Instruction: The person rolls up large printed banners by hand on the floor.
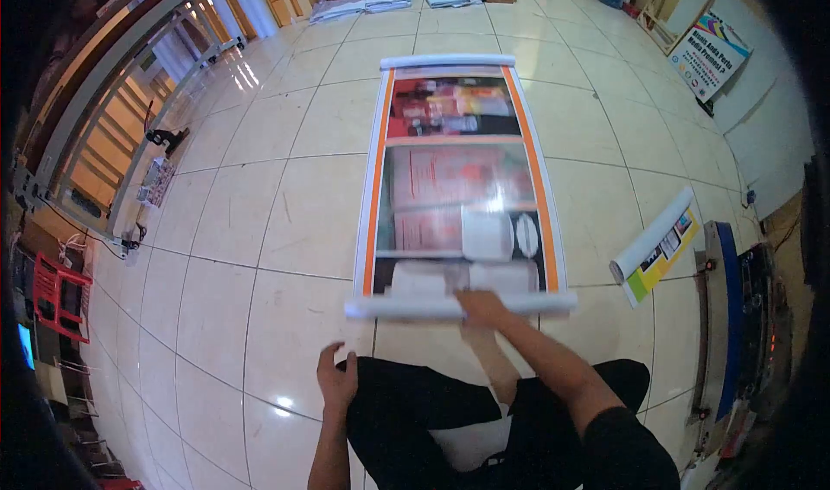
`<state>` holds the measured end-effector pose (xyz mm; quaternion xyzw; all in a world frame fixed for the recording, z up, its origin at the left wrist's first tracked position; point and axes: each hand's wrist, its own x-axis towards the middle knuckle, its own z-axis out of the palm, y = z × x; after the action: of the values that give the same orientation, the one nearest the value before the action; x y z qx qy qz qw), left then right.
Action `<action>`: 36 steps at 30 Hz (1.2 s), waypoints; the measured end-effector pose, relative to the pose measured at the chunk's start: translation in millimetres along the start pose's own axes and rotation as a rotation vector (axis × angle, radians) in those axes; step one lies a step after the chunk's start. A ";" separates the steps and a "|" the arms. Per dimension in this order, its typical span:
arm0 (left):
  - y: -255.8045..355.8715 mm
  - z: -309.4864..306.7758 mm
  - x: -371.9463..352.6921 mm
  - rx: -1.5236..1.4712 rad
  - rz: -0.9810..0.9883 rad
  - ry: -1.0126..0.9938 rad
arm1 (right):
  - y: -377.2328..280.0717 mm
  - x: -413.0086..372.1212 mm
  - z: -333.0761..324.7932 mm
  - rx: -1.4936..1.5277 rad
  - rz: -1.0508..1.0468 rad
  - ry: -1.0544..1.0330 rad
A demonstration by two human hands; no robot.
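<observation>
A long printed banner (458, 175) with orange side stripes lies on the tiled floor in front of me. Its far end curls into a thin roll (448, 60), and its near end is a white roll (527, 303). My right hand (481, 307) is on the middle of the near roll, its fingers bent over it and blurred. My left hand (337, 373) is held above my left knee, fingers apart and curved, touching no part of the banner.
A partly rolled print (661, 248) lies on the floor at the right, beside a long blue and grey machine (722, 317). A metal frame (112, 101) and a red chair (60, 295) stand at the left. Paper stacks (389, 0) lie at the back.
</observation>
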<state>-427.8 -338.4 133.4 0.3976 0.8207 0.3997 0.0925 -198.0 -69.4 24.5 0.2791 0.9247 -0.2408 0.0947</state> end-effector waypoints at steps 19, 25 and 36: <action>6.5 58.8 58.8 -0.119 0.116 0.021 | -16.6 -11.9 -12.7 0.013 0.023 -0.012; 6.8 52.9 62.1 -0.117 0.054 0.274 | -36.0 -61.2 -5.1 -0.001 -0.145 0.090; -93.7 28.6 81.8 -0.426 -0.485 0.260 | 15.7 29.7 -20.1 -0.168 -0.095 0.012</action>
<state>-523.1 -296.4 59.6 0.1084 0.7944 0.5757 0.1604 -214.5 -34.0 26.5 0.2274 0.9545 -0.1648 0.1007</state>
